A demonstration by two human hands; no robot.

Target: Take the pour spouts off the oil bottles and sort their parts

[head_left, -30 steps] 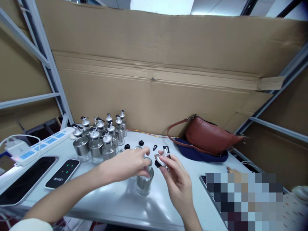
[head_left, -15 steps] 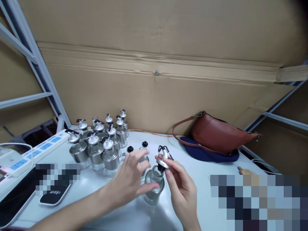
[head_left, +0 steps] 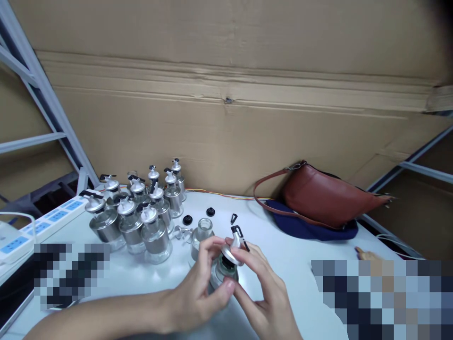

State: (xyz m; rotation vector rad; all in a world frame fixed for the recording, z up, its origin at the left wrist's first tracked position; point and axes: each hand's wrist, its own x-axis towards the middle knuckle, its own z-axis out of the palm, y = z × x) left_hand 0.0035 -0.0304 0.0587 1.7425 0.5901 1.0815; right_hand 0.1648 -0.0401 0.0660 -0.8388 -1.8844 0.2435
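A small glass bottle [head_left: 218, 276] with a metal band stands on the table in front of me. My left hand [head_left: 207, 285] curls around its neck and shoulder, thumb in front. My right hand [head_left: 267, 288] grips a silver pourer top [head_left: 230, 255] with a black lever, which sits tilted at the bottle's mouth. How deep its black plug goes in is partly hidden by fingers. Just behind stands an open-necked glass bottle [head_left: 204, 232]. Two black stoppers [head_left: 187, 220] and some silver metal parts [head_left: 183, 233] lie near it. A small black loop-shaped piece [head_left: 234, 218] lies further back.
Several bottles with silver pourer tops [head_left: 155, 236] stand in a group at the left. A white power strip [head_left: 46, 224] runs along the left edge. At the right lie a brown handbag [head_left: 318, 196] and another person's hand [head_left: 370, 255]. Cardboard [head_left: 226, 141] walls the back.
My left hand has closed from a spread pose onto the bottle. My right hand has lowered the pourer top toward the bottle's mouth. The view has shifted slightly.
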